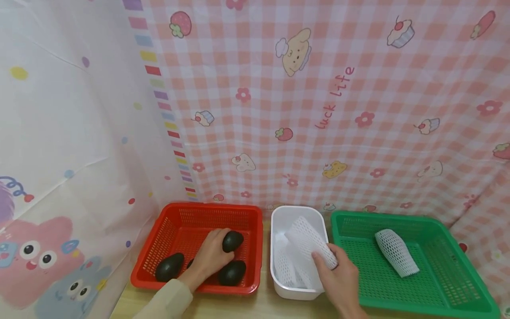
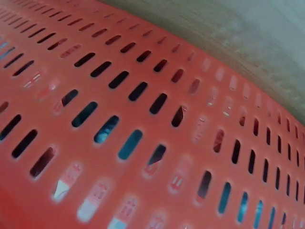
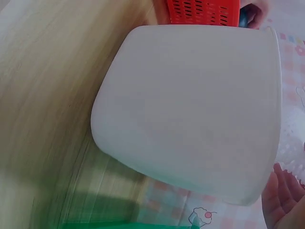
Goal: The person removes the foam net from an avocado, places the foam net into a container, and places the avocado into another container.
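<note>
In the head view my left hand [image 1: 212, 254] grips a dark avocado [image 1: 233, 241] inside the red basket [image 1: 255, 283]. Other avocados lie around it, one [image 1: 169, 267] at the left and one [image 1: 232, 273] nearer the front; another is partly hidden under the hand. My right hand [image 1: 339, 275] pinches a white foam net sleeve [image 1: 307, 239] above the white bin [image 1: 279, 217]. More foam nets [image 1: 284, 266] lie in that bin. The left wrist view holds only the basket's slotted wall [image 2: 143, 114].
At the right stands a green basket [image 1: 438, 283] holding a netted item [image 1: 396, 252], whose contents I cannot make out. The bin's outer wall [image 3: 190, 105] fills much of the right wrist view. A checked cloth [image 1: 255, 110] hangs behind the containers on the wooden table [image 3: 43, 105].
</note>
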A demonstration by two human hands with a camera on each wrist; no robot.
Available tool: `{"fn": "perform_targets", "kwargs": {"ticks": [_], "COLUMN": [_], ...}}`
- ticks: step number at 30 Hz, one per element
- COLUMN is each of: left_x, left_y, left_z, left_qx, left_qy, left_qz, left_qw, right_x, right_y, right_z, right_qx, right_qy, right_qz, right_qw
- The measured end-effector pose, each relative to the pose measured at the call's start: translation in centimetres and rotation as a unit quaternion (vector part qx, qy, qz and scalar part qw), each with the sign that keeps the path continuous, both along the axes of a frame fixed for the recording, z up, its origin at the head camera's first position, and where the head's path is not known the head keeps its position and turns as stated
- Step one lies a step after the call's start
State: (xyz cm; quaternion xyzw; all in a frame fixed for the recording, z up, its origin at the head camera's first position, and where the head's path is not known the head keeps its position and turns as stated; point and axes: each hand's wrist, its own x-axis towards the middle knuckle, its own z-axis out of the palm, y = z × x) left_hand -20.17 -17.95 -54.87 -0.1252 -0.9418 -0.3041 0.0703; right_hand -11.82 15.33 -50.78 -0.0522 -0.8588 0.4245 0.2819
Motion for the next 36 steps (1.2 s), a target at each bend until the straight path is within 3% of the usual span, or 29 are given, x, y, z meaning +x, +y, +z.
{"fn": "perform_targets", "kwargs": {"ticks": [8, 21, 29, 36], "left_x": [-0.8, -1.1, -1.3, -1.4], "left_y": [0.2, 0.3, 0.4, 0.4], "left_z": [-0.6, -0.9, -1.1, -1.3], "left_qx": [-0.013, -0.025, -0.04, -0.044], "left_qy": [-0.02, -0.034, -0.052, -0.05], "left_qz": [0.001, -0.016, -0.015, -0.021], "left_qw": [0.9997, 0.999, 0.9978, 0.9975], "right_x": [-0.6, -1.1, -0.7, -0.4], "right_y": [-1.1, -1.8, -1.9, -0.9], "right_z": [-0.1, -0.3, -0.2, 0.0], "right_qx": [-0.018, -0.014, 0.003, 0.048], "right_qy": [-0.034, -0.07, -0.107, -0.097], "right_qz": [0.004, 0.004, 0.022, 0.019], "right_qw": [0.9992, 0.9974, 0.994, 0.994]}}
